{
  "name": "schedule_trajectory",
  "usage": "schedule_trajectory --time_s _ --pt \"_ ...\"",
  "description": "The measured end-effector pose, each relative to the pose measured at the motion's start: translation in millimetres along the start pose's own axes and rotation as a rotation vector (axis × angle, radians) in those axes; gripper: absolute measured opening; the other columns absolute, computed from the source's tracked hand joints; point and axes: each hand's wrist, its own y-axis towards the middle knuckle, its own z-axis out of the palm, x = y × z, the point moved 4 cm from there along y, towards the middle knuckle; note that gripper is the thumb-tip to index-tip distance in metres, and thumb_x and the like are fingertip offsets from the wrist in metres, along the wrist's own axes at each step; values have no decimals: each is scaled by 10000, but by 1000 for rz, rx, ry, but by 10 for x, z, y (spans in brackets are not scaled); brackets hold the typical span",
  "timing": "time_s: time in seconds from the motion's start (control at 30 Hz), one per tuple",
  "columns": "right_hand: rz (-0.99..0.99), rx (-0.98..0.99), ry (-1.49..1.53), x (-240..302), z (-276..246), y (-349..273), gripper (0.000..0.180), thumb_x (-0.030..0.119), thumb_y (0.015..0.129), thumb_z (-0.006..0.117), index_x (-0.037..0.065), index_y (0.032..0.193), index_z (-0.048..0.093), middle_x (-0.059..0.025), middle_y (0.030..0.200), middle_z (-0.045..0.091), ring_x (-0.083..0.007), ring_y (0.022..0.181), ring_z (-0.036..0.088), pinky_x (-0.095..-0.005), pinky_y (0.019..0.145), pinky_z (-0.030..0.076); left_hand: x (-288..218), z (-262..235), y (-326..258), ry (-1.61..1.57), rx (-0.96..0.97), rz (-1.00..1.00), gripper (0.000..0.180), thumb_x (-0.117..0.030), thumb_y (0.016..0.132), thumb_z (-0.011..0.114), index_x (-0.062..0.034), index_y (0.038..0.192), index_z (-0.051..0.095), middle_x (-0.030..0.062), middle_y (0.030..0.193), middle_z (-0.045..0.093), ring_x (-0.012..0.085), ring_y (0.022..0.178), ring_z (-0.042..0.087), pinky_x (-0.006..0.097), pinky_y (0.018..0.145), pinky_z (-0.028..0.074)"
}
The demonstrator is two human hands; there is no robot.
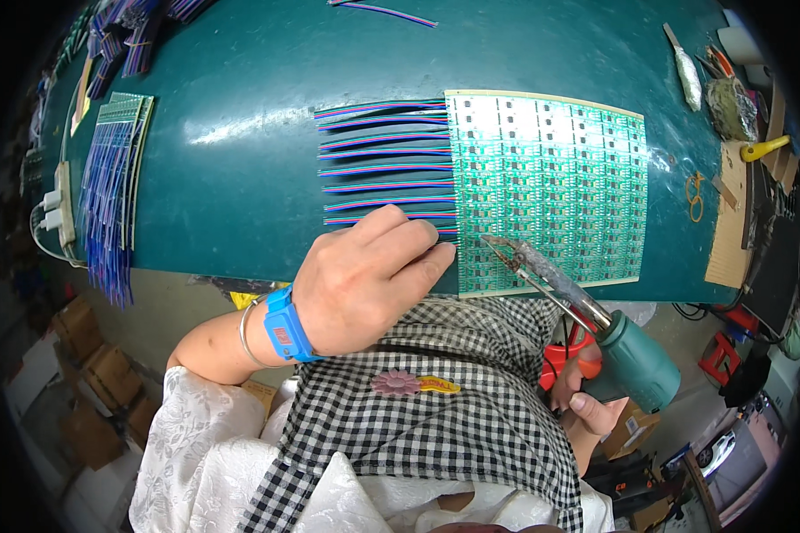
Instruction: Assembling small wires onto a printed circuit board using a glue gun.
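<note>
Green circuit panel (551,191) lain flat at near edge of teal counter (231,169). Ribbon wire (391,233) pinned at panel's left edge by left hand (360,280), fingers closed flat. Soldering iron (587,315) held by handle in right hand (596,404). Panel judged thin, flexible, fragile; wire limp.

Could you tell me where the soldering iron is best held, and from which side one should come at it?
Grip the soldering iron by its thick green handle, from the person's lower right, as the right hand does. The bare metal shaft and tip point up-left over the green circuit panel, so that end is best avoided.
</note>
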Motion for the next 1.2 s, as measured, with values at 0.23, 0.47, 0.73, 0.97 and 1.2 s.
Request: schedule_trajectory --time_s 0.23,0.47,0.73,0.97,1.2 --pt "-176 264 201 85 -176 246 651 20 766 705 -100 1345 431 -123 776 546 -185 524 531 -346 452 526 -13 -20 46 -11 16 -12 399 31 614 702 15 1010 746 94 918 648 228 719 601 324 547 489" --pt "-741 90 232 1017 -412 645 647 82 833 656 -84 1397 385 -92 757 492 -135 485 464 -286 376 485 -127 -80 140 50 44 14 353 19 660 670 4 1009 719 89 912 627 243 742 603 348 583 522" --pt "-756 -375 -10 1544 -899 1753 489 51 886 605 -32 1358 505 -51 745 519 -140 559 495 -303 491 448 -130 -432 290 -3 102 -106 200 54 710 758 -34 887 726 106 861 690 298 779 672 382 665 542" --pt "-802 -337 -125 1428 -686 1324 508 28 890 603 -70 1373 478 -63 739 528 -139 547 516 -287 485 463 756 -760 814 234 -31 -129 71 -34 798 745 -31 852 699 120 837 661 329 819 625 409 729 508" --pt "-845 -342 -400 1329 -413 747 562 30 865 614 -100 1377 423 -77 739 503 -123 514 487 -260 454 443 1418 -407 1086 276 -58 -187 125 -110 807 778 -50 858 681 89 902 638 307 923 579 407 816 493"
